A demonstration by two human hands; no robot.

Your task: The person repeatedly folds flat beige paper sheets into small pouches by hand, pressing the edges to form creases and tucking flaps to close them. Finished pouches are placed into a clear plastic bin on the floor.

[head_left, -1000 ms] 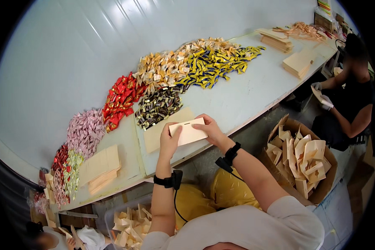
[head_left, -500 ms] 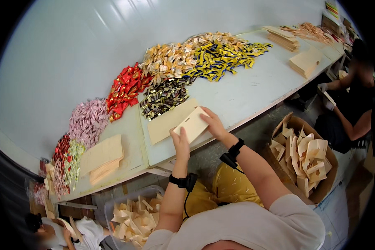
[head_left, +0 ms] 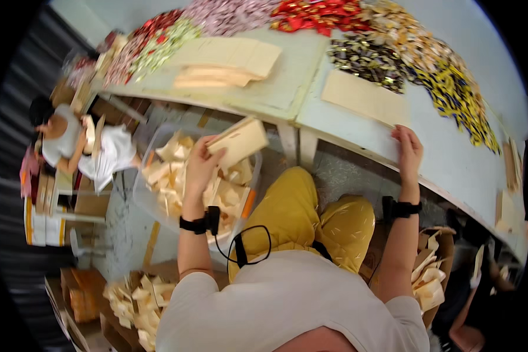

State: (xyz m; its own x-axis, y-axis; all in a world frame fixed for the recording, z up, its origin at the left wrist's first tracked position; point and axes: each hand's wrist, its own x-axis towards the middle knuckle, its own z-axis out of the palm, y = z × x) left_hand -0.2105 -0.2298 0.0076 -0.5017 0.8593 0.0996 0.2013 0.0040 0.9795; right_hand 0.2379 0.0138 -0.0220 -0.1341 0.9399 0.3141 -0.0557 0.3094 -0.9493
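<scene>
My left hand (head_left: 199, 167) grips a flat cream paper bag (head_left: 240, 141) with a small slot, its thumb lying across the near face. The bag is tilted above a clear plastic bin (head_left: 139, 196) filled with similar opened cream pieces (head_left: 173, 182). At the table's front edge my right hand (head_left: 409, 151) is raised with its fingers loosely bent and nothing visible in them. Its fingertips are close to the corner of a stack of flat cream bags (head_left: 364, 97); whether they touch cannot be made out. A black band with a small device sits on each wrist.
Heaps of wrapped pieces, pink (head_left: 234, 16), red (head_left: 317, 14) and dark (head_left: 364, 61), line the table (head_left: 287, 91). Another cream stack (head_left: 226, 58) lies left. Cartons of cream pieces stand lower left (head_left: 141, 305) and right (head_left: 431, 281). People work at left (head_left: 64, 138) and lower right (head_left: 463, 317).
The view has swung left. Both hands held the bag over the table; now the right hand has let go, and the left hand has carried the bag left over the plastic bin.
</scene>
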